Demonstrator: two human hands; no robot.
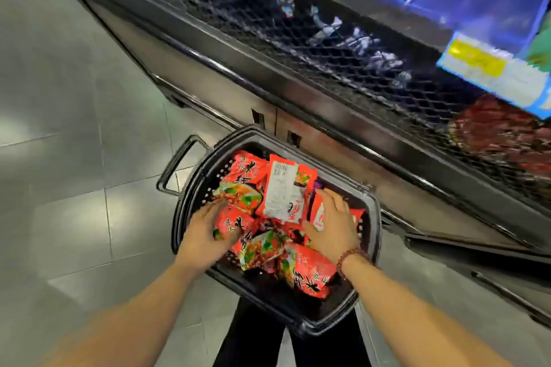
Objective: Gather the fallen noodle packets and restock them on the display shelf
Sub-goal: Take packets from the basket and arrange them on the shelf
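Black basket (376,226); red noodle packets (247,179) heaped inside; tiled floor (74,158) below

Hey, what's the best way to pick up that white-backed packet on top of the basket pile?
Probably from above: pinch the white-backed packet across its two long edges, near the middle. It lies back-up atop the other packets in the basket, with nothing covering it.
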